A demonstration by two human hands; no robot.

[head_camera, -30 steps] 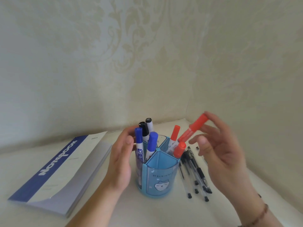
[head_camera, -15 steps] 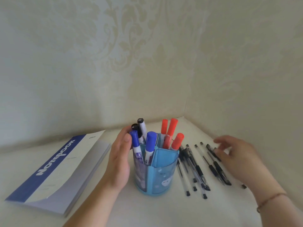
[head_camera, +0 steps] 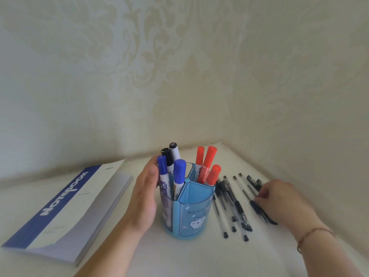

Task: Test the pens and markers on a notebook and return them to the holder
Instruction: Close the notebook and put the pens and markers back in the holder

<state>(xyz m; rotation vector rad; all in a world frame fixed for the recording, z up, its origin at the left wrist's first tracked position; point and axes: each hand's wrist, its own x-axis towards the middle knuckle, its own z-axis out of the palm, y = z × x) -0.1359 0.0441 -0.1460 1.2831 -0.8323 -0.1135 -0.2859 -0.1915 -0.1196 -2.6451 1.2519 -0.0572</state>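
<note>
Presently the left hand [head_camera: 144, 198] rests flat and open-fingered against the blue holder [head_camera: 188, 212] of markers [head_camera: 207, 164], while the right hand [head_camera: 279, 198] pinches a black pen [head_camera: 257, 208] among pens on the table [head_camera: 179, 256], the notebook [head_camera: 65, 202] lying closed at far left.

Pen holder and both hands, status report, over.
Left hand flat against blue plastic pen holder. Right hand fingers curled on black gel pens on table. Nothing blocking.

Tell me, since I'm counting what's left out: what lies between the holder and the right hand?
In the head view, a loose row of black pens lies on the table between the holder and the right hand.
</note>
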